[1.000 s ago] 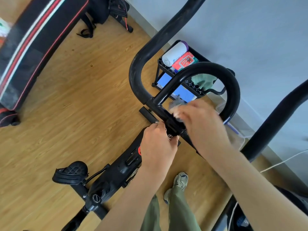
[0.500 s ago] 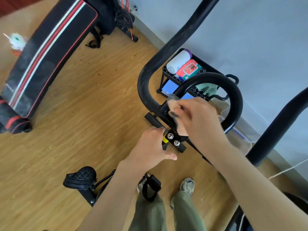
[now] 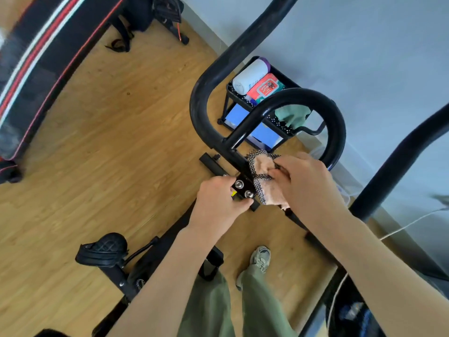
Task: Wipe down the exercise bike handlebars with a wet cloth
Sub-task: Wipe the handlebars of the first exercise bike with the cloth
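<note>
We keep the left hand (image 3: pixel 220 203) clamped on the bracket (image 3: pixel 243 188) mid-frame — steadying it. The right hand (image 3: pixel 306 188) fingers, closed on the cloth (image 3: pixel 266 181), should rub firmly around the handlebars (image 3: pixel 336 132).

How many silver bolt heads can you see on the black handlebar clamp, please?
2: one bolt head nearer the left hand, the other bolt head beside the cloth held by the right hand. More may be hidden under the hands.

peach cloth (image 3: pixel 268 183), black-white checked edge; black handlebars (image 3: pixel 335 122).
</note>
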